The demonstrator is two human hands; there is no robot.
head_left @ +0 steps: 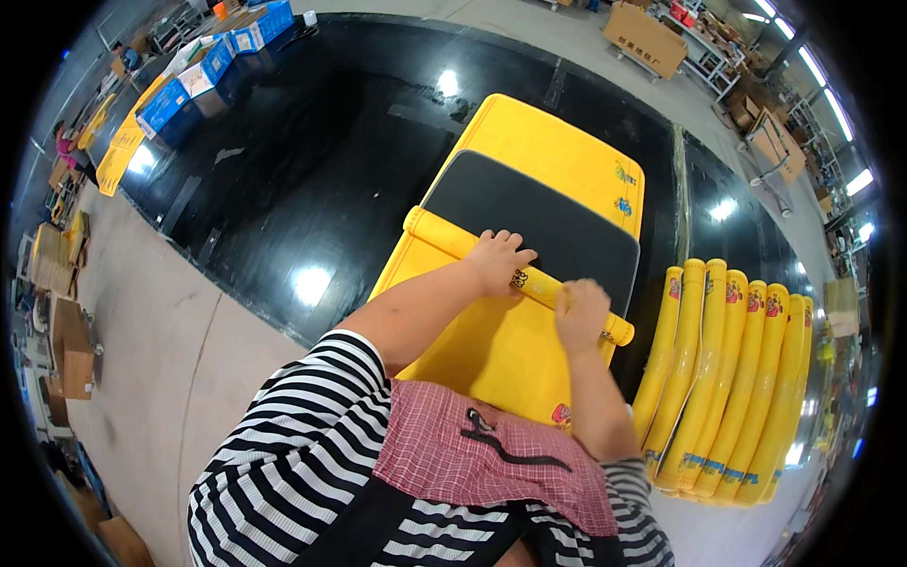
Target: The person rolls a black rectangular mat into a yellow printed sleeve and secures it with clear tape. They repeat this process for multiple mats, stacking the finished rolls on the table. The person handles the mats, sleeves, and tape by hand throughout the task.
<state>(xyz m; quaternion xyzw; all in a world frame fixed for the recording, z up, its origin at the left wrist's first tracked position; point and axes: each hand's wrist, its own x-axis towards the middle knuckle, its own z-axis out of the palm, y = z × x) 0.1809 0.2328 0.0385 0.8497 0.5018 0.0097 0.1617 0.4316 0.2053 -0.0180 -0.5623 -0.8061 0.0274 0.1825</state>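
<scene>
A yellow mat is partly wound into a roll (pixel 441 232) that lies slantwise in front of me. Beyond the roll, its flat part shows a dark grey face (pixel 534 203) with rounded corners. My left hand (pixel 501 263) is on the middle of the roll, fingers bent over it. Nearer the roll's right end, my right hand (pixel 583 317) is curled on it, slightly blurred. Underneath lies another yellow sheet (pixel 482 354), its far part (pixel 539 137) showing small coloured cartoon prints at the right edge.
Several finished yellow rolls (pixel 723 378) lie side by side at the right. The work surface is a shiny black table (pixel 312 170). Blue and white boxes (pixel 203 71) and more yellow sheets (pixel 128 142) stand at the far left. A large cardboard box (pixel 645 40) is at the back right.
</scene>
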